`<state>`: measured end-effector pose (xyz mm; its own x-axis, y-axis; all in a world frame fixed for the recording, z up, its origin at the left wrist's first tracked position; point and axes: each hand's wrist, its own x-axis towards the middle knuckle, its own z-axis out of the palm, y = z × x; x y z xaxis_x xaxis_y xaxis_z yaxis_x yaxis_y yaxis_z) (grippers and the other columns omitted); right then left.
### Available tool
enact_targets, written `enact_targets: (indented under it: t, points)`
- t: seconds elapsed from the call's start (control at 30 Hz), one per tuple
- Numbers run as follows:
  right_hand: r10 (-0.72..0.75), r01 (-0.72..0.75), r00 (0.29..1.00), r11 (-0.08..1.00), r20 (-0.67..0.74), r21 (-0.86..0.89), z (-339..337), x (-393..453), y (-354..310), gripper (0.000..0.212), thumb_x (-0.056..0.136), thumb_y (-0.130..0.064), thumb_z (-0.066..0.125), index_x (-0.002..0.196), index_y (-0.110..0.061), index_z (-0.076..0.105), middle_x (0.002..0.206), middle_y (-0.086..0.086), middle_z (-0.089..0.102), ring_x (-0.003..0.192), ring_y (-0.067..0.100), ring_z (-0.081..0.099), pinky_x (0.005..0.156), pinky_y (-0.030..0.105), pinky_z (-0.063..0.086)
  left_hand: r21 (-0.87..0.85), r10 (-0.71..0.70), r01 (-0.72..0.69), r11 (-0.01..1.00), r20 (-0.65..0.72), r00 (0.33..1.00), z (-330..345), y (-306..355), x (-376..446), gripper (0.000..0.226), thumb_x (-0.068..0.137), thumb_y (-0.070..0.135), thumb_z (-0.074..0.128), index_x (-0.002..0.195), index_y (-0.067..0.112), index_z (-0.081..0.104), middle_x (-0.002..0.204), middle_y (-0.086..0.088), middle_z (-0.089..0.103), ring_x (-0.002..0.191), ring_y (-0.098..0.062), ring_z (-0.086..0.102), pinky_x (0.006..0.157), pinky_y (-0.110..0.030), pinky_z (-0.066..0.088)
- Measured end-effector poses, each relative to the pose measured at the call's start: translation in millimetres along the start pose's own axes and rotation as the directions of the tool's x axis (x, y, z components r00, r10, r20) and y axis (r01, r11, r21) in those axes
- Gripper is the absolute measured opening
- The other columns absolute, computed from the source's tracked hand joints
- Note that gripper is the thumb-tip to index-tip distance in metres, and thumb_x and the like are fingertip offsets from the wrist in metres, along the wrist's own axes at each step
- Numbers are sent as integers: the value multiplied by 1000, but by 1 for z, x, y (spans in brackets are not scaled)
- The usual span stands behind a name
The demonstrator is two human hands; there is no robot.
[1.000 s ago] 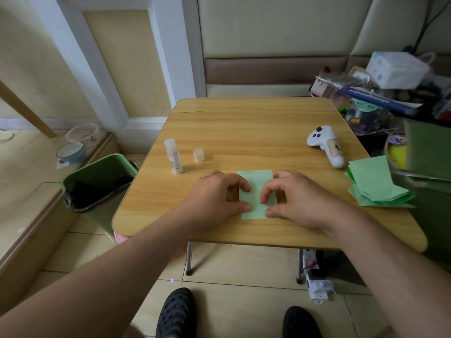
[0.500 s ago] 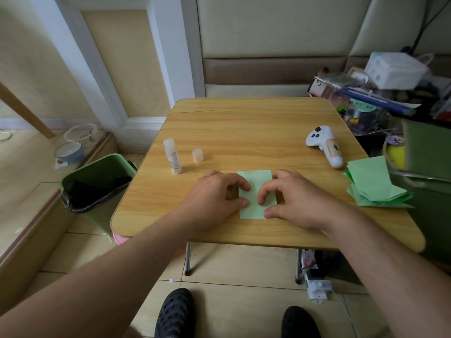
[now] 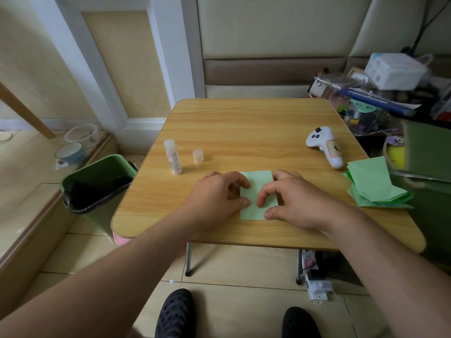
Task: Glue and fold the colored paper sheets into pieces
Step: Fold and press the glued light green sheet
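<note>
White controller (image 3: pixel 325 146) on wooden table (image 3: pixel 244 123), green bin (image 3: pixel 97 184) beside it, black shoes (image 3: pixel 175 315) below

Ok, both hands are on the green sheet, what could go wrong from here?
The glue stick stands uncapped, its cap beside it, so it may dry out or get knocked over by the left hand. The paper stack overhangs the table edge and could slide off.

The right hand (image 3: pixel 290 201) has crept slightly left over the green sheet (image 3: pixel 258 189) — its index fingertip further in. The left hand's (image 3: pixel 219 198) shift is too small to tell.
</note>
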<state>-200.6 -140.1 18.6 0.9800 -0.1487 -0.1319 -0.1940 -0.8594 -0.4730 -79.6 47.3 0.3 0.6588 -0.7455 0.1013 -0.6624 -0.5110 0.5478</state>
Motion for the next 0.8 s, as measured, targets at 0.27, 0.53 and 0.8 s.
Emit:
enact_targets:
  t: [0.27, 0.53, 0.8]
  points:
    - [1, -1, 1000, 1000, -30, -3, 2, 0, 1, 22, 82, -43, 85, 94, -48, 68, 98, -26, 36, 113, 4, 33, 110, 45, 38, -43, -19, 20, 999, 16, 1000, -2, -1, -2, 33, 83, 40, 81, 112, 42, 67, 90, 26, 62, 104, -8, 53, 96, -32, 46]
    - [-5, 5, 999, 1000, -37, -7, -1, 0, 3, 15, 89, -49, 76, 102, -43, 73, 96, -19, 40, 114, 9, 37, 105, 43, 40, 15, -29, 28, 999, 45, 999, 0, 4, -4, 42, 70, 63, 82, 102, 55, 56, 96, 25, 59, 107, -11, 50, 101, -43, 44]
    - [-5, 8, 974, 1000, -226, 14, 12, 6, -1, 16, 86, -50, 79, 85, -39, 67, 89, -13, 47, 107, 13, 40, 93, 39, 40, -1, -37, 38, 999, 61, 997, -1, 6, -1, 42, 69, 61, 84, 102, 55, 59, 95, 22, 59, 108, -13, 48, 101, -43, 44]
